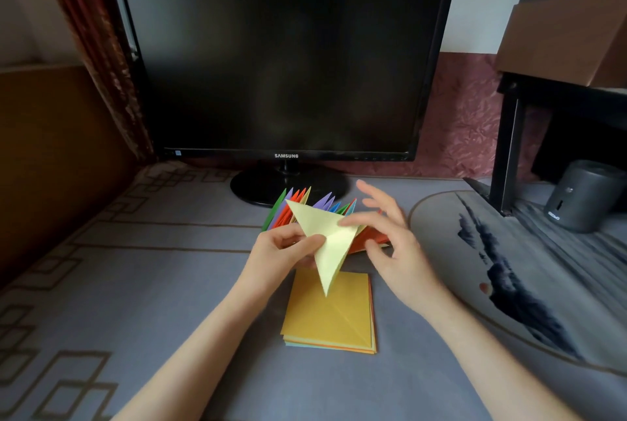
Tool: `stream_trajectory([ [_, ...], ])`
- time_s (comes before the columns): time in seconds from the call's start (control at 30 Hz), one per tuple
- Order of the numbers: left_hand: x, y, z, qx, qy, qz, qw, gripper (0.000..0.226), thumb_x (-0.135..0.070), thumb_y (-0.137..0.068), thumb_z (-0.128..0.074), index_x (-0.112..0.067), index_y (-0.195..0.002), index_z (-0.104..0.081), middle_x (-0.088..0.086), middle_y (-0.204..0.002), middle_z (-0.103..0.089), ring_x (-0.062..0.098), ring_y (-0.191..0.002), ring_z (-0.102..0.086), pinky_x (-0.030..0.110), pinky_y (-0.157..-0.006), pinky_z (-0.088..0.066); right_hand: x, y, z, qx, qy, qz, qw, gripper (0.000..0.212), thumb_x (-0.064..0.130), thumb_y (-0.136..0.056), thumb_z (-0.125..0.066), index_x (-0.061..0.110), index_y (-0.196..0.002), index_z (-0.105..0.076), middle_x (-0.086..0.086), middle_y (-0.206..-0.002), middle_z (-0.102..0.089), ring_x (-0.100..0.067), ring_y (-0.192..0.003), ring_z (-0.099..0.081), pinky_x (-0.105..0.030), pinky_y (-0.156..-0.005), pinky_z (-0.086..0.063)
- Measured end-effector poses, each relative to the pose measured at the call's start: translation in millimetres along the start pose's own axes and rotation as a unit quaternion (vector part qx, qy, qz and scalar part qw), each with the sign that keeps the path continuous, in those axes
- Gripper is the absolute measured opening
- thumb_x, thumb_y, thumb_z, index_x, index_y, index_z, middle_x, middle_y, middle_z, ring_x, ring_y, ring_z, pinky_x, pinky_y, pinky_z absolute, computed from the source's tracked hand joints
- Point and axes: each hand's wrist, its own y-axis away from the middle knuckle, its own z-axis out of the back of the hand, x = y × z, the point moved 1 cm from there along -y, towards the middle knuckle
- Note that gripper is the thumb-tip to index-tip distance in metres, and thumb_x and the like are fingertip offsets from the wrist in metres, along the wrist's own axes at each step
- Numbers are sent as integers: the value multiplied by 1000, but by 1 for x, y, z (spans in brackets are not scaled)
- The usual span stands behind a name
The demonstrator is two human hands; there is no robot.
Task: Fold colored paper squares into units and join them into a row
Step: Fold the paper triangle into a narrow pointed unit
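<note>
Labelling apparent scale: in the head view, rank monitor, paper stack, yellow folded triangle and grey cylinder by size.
1. monitor
2. paper stack
3. yellow folded triangle and grey cylinder look about alike. The triangle is held nearer the camera, so these two stay unranked.

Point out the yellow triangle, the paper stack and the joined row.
yellow triangle [334,251]: head view, flat middle.
paper stack [325,319]: head view, top orange sheet.
joined row [324,202]: head view, purple tip.
</note>
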Motion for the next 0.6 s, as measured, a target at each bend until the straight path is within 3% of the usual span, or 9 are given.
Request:
stream_trajectory([
  [0.07, 0, 0, 1, 17, -19, -1, 1000, 8, -12, -84, -65, -10, -87, -72, 0, -86, -74, 15, -79, -69, 23, -70, -58, -3, 0, -1, 36, 22, -4, 999, 41, -6, -82, -63, 34, -92, -68, 17, -143, -38, -3, -130, -34, -17, -101, -37],
  [0.17, -2, 2, -1, 40, -19, 3, 999, 10, -19, -78, -68, -14, -84, -74, 2, -82, -74, 15, -74, -67, 22, -68, -56, -6, 0, -1, 25, 3, -19, 999, 29, 3, -78, -71, 31, -84, -71, 12, -129, -55, -5, -121, -44, -24, -99, -39],
  [0.27, -2, 2, -1, 44, -24, -7, 999, 17, -26, -76, -67, -12, -81, -75, 8, -78, -72, 15, -70, -65, 24, -73, -56, -5, 1, -2, 11, -74, -40, 996, 23, 0, -77, -71, 23, -82, -74, 8, -106, -67, -10, -102, -61, -24, -84, -50],
  [0.33, -2, 2, -2, 45, -2, -12, 999, 15, -15, -86, -62, -12, -82, -75, 10, -78, -73, 17, -70, -67, 25, -73, -58, -4, 1, -3, 5, -100, -62, 993, 19, 3, -78, -71, 21, -80, -73, 8, -89, -68, -9, -86, -63, -24, -75, -50],
  [0.4, -2, 2, -3, 43, 20, -10, 999, 21, -15, -91, -55, -11, -87, -75, 12, -82, -74, 18, -71, -68, 25, -71, -58, -4, 1, -4, -2, -123, -91, 988, 19, 5, -79, -71, 24, -79, -71, 5, -79, -67, -12, -75, -62, -27, -69, -49],
  [0.5, -5, 3, -6, 50, 36, -4, 998, 36, -34, -82, -55, -6, -94, -73, 16, -85, -73, 20, -72, -69, 25, -71, -57, -3, 0, -6, -23, -189, -120, 974, 21, -2, -80, -69, 18, -86, -65, 0, -72, -68, -14, -65, -64, -27, -57, -50],
  [0.6, -6, 5, -7, 51, -23, -35, 998, 24, -26, -73, -69, -9, -89, -73, 8, -80, -74, 15, -72, -68, 23, -69, -55, -2, -1, -5, -33, -228, -131, 964, 29, -5, -79, -68, 12, -98, -55, -2, -66, -65, -19, -60, -64, -25, -51, -50],
])
